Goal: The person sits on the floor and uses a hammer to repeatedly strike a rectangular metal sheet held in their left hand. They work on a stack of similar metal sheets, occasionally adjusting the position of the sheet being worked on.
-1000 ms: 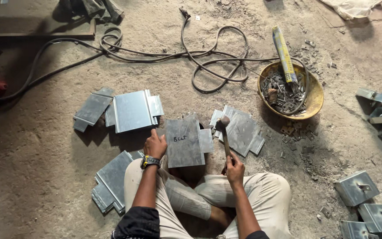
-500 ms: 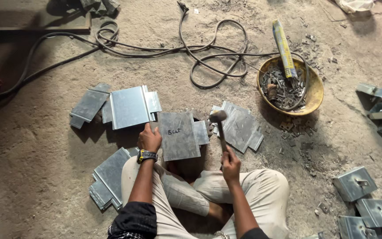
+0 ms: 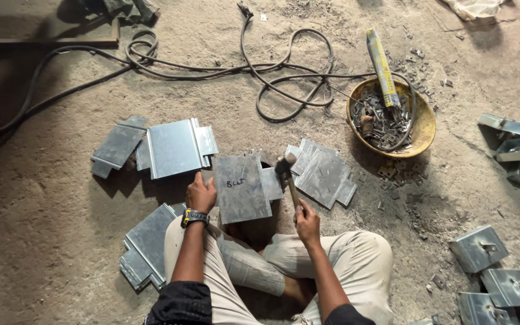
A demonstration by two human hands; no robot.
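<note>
Head camera view, looking down on a person seated cross-legged on a sandy floor. The left hand (image 3: 201, 194), with a watch at the wrist, is pressed against the left edge of a grey metal plate (image 3: 241, 188) that lies flat just in front of the knees; the fingers are curled onto the plate's edge to steady it. The right hand (image 3: 307, 219) is closed in a fist around the handle of a hammer (image 3: 288, 174), held to the right of the plate. The forearm is extended forward and the hammer head is seen low, at the plate's right edge beside a smaller sheet; contact cannot be told.

Half a second earlier the hammer head was held slightly higher and further from the plate; it has since been brought down. The left hand has been kept in the same place on the plate.

More cut metal sheets (image 3: 176, 146) are spread beyond the left hand, and others (image 3: 325, 174) beyond the right hand. A yellow bowl (image 3: 424, 123) of small metal pieces is set further out to the right, and a black cable (image 3: 284, 75) is looped well ahead of both hands.
</note>
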